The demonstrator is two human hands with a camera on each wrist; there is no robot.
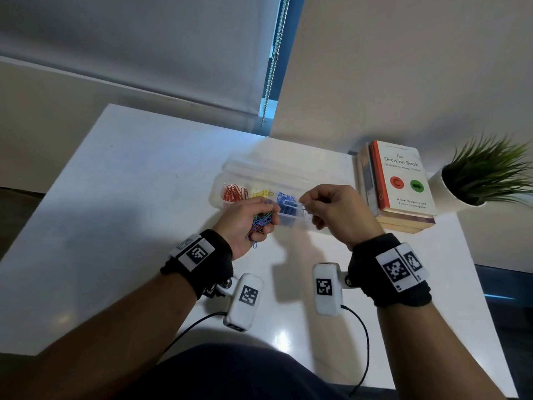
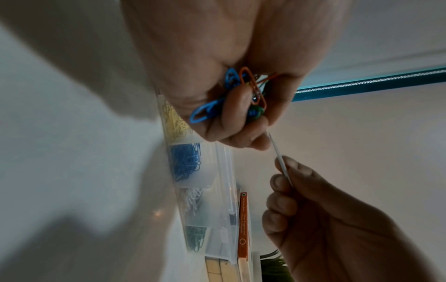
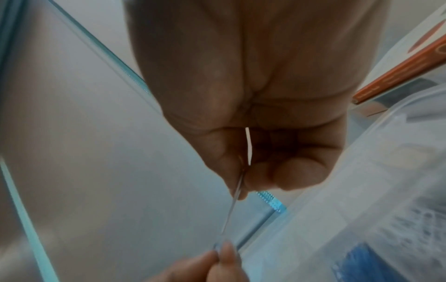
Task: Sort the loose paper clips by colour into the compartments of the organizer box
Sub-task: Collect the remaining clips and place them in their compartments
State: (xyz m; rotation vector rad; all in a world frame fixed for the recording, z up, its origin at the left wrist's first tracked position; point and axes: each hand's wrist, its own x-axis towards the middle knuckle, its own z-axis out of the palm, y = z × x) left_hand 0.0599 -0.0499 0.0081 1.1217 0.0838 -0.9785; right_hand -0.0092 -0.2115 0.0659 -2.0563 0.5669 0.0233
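Observation:
The clear organizer box point(image 1: 230, 171) lies on the white table, its compartments holding red clips point(image 1: 235, 193), yellow clips point(image 1: 261, 193), blue clips point(image 1: 285, 204) and, in the left wrist view, white clips point(image 2: 193, 200) and green clips point(image 2: 195, 238). Just in front of the box, my left hand point(image 1: 271, 215) grips a mixed bundle of blue, orange and green clips point(image 2: 243, 91). A white paper clip point(image 2: 277, 152) stretches from my left fingertips to my right hand point(image 1: 305, 204), which pinches its other end between thumb and forefinger above the blue compartment. The same white paper clip point(image 3: 231, 209) shows edge-on in the right wrist view.
A stack of books point(image 1: 401, 180) with an orange-spined one on top lies right of the box. A potted green plant point(image 1: 484, 174) stands at the far right table edge. A roller blind and its bead chain point(image 1: 274, 59) hang behind the table.

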